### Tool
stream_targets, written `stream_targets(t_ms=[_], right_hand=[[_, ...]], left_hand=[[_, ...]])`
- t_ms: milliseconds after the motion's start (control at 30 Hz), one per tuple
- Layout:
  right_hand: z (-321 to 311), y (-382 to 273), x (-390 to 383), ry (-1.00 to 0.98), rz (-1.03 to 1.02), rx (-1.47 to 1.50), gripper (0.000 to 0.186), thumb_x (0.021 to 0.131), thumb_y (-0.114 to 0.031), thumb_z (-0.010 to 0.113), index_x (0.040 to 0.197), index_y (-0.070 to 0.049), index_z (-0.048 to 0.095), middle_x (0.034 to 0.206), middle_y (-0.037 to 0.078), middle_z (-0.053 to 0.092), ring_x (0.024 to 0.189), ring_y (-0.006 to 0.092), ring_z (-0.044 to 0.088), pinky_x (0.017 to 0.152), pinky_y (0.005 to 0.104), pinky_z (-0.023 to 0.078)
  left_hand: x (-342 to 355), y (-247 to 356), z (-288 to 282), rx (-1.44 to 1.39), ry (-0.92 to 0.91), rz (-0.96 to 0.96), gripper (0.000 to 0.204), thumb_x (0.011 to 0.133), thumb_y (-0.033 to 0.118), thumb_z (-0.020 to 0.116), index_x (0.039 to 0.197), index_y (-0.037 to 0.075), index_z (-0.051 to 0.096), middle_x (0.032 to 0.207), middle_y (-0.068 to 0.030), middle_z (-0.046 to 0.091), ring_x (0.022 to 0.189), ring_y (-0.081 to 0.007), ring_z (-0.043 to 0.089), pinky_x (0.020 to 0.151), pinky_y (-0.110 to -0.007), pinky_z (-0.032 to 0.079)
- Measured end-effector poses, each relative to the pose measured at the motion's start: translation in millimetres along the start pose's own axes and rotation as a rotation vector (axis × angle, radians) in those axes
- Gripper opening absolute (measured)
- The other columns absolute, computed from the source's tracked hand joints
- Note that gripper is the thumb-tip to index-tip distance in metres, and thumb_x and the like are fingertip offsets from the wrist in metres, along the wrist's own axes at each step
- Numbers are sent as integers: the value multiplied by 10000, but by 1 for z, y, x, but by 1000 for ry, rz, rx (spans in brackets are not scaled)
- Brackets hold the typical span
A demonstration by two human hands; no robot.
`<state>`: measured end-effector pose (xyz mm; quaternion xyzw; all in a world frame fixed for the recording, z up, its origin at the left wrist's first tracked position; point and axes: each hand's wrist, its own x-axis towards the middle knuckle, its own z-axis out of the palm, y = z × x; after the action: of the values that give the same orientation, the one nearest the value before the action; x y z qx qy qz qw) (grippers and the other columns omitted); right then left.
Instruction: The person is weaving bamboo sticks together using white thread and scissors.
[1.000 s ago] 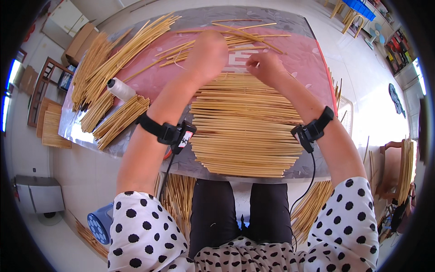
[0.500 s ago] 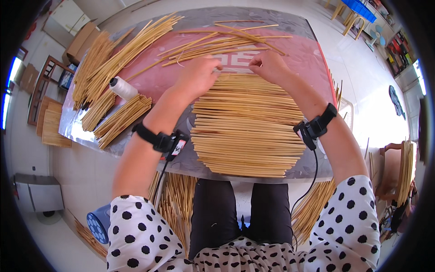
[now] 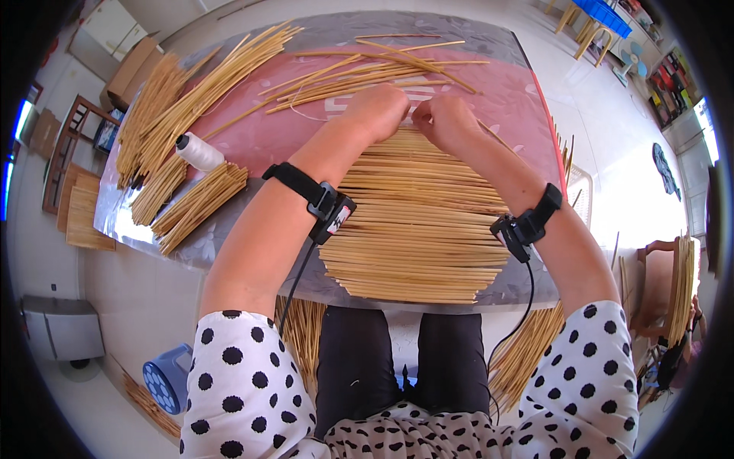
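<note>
Two hands, one stick mat, one spool

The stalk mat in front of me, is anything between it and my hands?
Nothing visible. The left hand and right hand are at the far edge of the stalk mat; loose stalks lie beyond them.

The mat of slender straw-yellow sticks, some brown-streaked, lies flat on the bench's near side, sticks running left to right, closely ranked, ends uneven.
</note>
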<state>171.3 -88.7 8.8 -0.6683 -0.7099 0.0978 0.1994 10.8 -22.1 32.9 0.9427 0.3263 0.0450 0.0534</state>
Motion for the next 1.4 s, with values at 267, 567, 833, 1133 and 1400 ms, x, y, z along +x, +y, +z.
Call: stream_targets(t_ms=[267, 567, 833, 1133, 1400], right_hand=[[3, -5, -4, -25, 40, 25, 164, 827, -179, 626, 938, -169, 747, 892, 118, 707, 860, 310, 676, 788, 407, 541], [-4, -12, -10, -14, 56, 43, 185, 822, -158, 642, 974, -173, 746, 942, 96, 712, 898, 292, 675, 809, 407, 539], [-1, -4, -8, -13, 72, 5, 203, 821, -149, 627, 982, -182, 747, 931, 108, 711, 889, 301, 676, 802, 410, 542], [2, -4, -4, -16, 110, 56, 177, 808, -208, 654, 951, -175, 752, 902, 114, 712, 864, 300, 678, 772, 402, 544], [4, -13, 0, -87, 222, 133, 183, 804, -276, 677, 939, -178, 752, 903, 106, 713, 862, 292, 679, 774, 400, 542]], left_hand=[[5, -13, 9, -23, -9, 78, 95, 794, 76, 615, 860, 66, 682, 875, -144, 684, 877, -336, 650, 750, -430, 509], [1, -11, -1, -13, -12, 115, 70, 775, 95, 659, 831, 108, 698, 862, -142, 685, 848, -318, 658, 722, -421, 513], [6, -1, -2, 233, 7, 152, 82, 754, 130, 636, 787, 110, 708, 844, -118, 677, 821, -315, 654, 724, -419, 523], [4, -7, -3, 79, 11, 165, 66, 736, 61, 653, 784, 106, 654, 858, -60, 664, 898, -267, 630, 730, -414, 522], [3, -2, -10, 129, -31, 146, 71, 771, 107, 633, 834, 112, 668, 900, -80, 671, 905, -290, 640, 735, -424, 528]])
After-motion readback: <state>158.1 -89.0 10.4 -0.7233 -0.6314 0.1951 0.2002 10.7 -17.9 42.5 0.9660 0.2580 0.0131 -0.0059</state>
